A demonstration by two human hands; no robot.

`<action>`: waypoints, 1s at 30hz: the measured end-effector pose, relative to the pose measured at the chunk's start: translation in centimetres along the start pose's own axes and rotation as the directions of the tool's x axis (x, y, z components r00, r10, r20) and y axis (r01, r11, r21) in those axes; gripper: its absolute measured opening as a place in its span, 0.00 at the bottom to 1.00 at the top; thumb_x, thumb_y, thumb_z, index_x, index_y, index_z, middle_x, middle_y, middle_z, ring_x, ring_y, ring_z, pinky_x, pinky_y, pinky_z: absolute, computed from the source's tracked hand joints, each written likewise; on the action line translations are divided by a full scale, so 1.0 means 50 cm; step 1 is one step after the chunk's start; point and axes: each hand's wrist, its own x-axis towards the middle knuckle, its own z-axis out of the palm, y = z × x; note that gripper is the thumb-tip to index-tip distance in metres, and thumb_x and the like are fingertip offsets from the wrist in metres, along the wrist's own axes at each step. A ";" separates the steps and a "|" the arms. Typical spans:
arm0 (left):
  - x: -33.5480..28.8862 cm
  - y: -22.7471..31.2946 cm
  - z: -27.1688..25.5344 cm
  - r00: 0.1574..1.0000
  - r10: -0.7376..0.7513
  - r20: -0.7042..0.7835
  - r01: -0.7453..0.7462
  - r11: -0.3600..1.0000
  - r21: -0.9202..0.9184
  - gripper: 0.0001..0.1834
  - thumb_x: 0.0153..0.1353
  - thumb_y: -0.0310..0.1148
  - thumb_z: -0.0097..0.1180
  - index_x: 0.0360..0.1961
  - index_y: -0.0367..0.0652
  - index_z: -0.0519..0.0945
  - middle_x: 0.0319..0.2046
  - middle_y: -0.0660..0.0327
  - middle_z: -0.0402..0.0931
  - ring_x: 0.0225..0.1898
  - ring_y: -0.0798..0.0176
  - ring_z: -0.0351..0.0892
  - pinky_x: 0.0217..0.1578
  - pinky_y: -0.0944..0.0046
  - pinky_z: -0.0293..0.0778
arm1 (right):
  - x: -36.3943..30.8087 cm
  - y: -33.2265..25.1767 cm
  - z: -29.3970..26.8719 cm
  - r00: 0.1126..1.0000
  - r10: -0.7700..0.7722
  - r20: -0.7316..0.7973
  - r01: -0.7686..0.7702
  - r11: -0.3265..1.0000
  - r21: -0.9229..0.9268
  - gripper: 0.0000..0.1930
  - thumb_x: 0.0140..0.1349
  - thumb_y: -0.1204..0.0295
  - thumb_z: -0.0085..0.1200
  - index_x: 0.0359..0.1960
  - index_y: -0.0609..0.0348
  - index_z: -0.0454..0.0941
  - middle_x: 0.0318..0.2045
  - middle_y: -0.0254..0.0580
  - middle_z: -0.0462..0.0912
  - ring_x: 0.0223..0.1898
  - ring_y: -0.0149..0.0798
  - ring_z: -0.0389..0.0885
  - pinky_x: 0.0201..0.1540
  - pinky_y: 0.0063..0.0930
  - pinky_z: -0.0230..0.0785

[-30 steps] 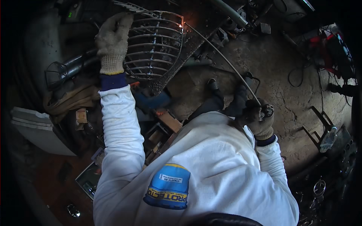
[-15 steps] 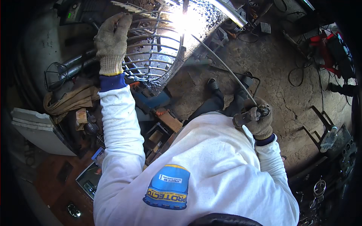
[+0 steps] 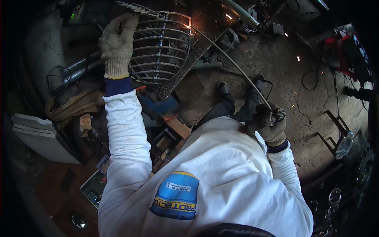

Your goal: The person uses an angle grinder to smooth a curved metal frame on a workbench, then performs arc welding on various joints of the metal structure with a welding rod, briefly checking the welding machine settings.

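Observation:
My left hand (image 3: 117, 45), in a knitted work glove, grips the left rim of a curved wire basket frame (image 3: 162, 51) that rests on a dark metal workbench. My right hand (image 3: 269, 123), also gloved, is closed on an electrode holder with a long thin welding rod (image 3: 233, 65) running up and left. The rod's tip touches the top right of the frame, where small orange sparks glow. White jacket sleeves cover both arms.
A grey pipe (image 3: 241, 14) lies at the top. Cables (image 3: 316, 79) and a red machine (image 3: 347, 43) are on the concrete floor to the right. Metal scraps, a blue object (image 3: 162, 106) and wooden blocks lie under the bench. White panels (image 3: 39, 134) lean at left.
The bright welding flash of half a second ago has died to small sparks at the rod tip. Both hands have kept their places on the frame and holder.

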 end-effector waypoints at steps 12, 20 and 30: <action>-0.004 0.014 -0.007 0.999 -0.041 -0.010 0.042 0.995 0.091 0.22 0.58 0.51 0.63 0.47 0.47 0.85 0.35 0.59 0.85 0.32 0.65 0.83 0.37 0.64 0.78 | -0.002 0.007 0.009 0.983 -0.179 -0.046 0.181 0.982 0.049 0.15 0.64 0.68 0.57 0.40 0.72 0.75 0.22 0.34 0.75 0.21 0.29 0.73 0.26 0.24 0.70; 0.003 -0.005 -0.007 0.999 0.037 0.016 -0.038 0.999 0.021 0.22 0.59 0.50 0.63 0.46 0.46 0.85 0.35 0.60 0.85 0.29 0.66 0.82 0.34 0.64 0.78 | 0.012 -0.019 0.008 0.953 -0.298 -0.051 0.296 0.954 -0.034 0.12 0.65 0.68 0.56 0.37 0.69 0.78 0.26 0.37 0.80 0.24 0.28 0.75 0.27 0.24 0.71; -0.003 0.010 -0.009 1.000 -0.015 -0.003 0.015 0.998 0.062 0.23 0.58 0.51 0.62 0.46 0.46 0.85 0.39 0.58 0.85 0.40 0.61 0.83 0.44 0.61 0.77 | -0.001 0.003 -0.007 0.993 0.117 -0.008 -0.106 0.925 0.366 0.16 0.51 0.76 0.63 0.43 0.63 0.78 0.37 0.41 0.83 0.35 0.36 0.83 0.40 0.30 0.77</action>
